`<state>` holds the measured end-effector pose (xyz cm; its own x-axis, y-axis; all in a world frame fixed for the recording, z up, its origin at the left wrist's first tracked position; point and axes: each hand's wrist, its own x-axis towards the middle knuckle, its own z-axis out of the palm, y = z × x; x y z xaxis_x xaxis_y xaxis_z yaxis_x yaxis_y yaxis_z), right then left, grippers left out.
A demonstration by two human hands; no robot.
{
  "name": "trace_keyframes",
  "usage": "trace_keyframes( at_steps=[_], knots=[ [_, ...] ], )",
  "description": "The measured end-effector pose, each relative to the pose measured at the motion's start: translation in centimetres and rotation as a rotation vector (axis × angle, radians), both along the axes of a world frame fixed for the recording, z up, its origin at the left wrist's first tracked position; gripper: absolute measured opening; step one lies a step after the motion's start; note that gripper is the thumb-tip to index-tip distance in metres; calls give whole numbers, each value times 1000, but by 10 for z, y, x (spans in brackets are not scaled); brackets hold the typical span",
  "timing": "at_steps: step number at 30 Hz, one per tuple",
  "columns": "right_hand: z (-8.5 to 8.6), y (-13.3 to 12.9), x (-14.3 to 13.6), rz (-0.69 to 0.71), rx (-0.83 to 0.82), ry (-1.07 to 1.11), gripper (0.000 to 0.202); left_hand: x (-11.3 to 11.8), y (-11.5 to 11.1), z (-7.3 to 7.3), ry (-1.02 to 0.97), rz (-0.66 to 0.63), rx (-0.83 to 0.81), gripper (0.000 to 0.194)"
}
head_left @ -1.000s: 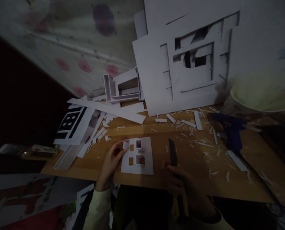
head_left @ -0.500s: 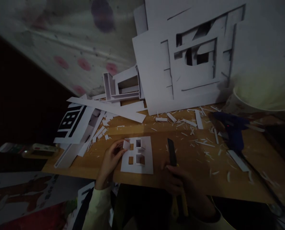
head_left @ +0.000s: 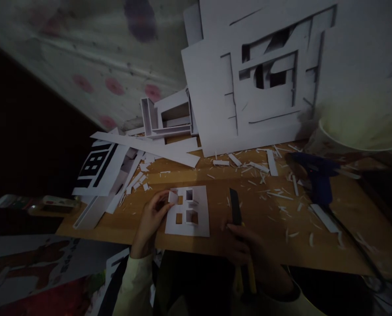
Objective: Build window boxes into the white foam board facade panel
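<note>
Between thumb and fingers, my left hand (head_left: 152, 219) pinches a small white foam board piece (head_left: 173, 197) beside the upper left opening of a white board panel (head_left: 180, 230). The panel lies flat near the desk's front edge and has several square cutouts. Two short white box frames, an upper one (head_left: 191, 196) and a lower one (head_left: 192, 217), stand up around its right-hand openings. My right hand (head_left: 240, 245) is closed around a yellow and black utility knife (head_left: 235, 207), its dark blade pointing away from me, to the right of the panel.
White offcuts (head_left: 272, 163) litter the wooden desk (head_left: 215, 175). A blue glue gun (head_left: 317, 173) with a cord lies at right by a white tub (head_left: 357, 147). Large cut boards (head_left: 212, 96) lean at the back. Model parts (head_left: 98, 169) and a bottle (head_left: 37, 205) are at left.
The view has shifted very slightly. Both hands keep their holds, and the small piece stays at nearly the same spot on the panel.
</note>
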<state>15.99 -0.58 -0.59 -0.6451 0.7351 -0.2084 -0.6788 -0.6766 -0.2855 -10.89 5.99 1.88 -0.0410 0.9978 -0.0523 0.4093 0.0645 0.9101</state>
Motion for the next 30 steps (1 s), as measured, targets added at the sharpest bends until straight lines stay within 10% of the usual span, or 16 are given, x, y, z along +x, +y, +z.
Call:
trace_keyframes(
  at_steps=[11, 18, 22, 30],
  knots=[
    [16, -3, 7, -103, -34, -150, 38, -3, -1, -3, 22, -6, 7, 37],
    [38, 18, 32, -474, 497, -1353, 24, -9, 4, -12, 39, -73, 59, 42],
    [31, 39, 19, -458, 754, -1943, 23, -11, 5, -15, 22, -91, 93, 42],
    [29, 31, 47, -695, 759, -2137, 32, -12, 9, -18, 30, -117, 130, 46]
  ],
)
